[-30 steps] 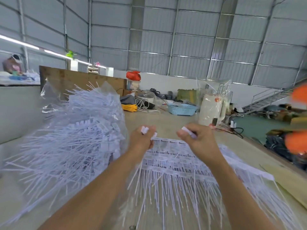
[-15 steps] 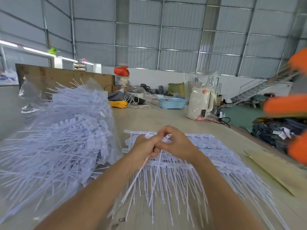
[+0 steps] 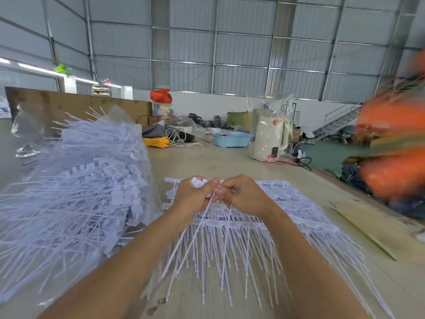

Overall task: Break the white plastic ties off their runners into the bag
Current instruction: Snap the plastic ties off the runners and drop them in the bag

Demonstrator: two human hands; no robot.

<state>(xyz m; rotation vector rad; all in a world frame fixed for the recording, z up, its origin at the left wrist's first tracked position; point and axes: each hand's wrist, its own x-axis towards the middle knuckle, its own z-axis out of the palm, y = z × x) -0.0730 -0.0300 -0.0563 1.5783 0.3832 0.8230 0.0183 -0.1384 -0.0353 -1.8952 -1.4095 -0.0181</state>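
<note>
Head view: both hands meet at frame centre over the ties.
Loose tails could snag the stack (image 3: 264,229) below and scatter; left hand (image 3: 192,196) grips freed heads, right hand (image 3: 243,195) pinches a tie (image 3: 197,229) between them; the bag (image 3: 76,180) sits left, beside the left hand.

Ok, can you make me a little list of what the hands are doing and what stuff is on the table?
left hand: grips a bunch of white ties by their heads
right hand: pinches the same bunch, touching the left hand
stack of ties on runners: flat on the table, under the hands
clear bag: left of the hands, full of loose ties
far end: blue basket, white kettle, yellow cable
right edge: cardboard sheet
</note>
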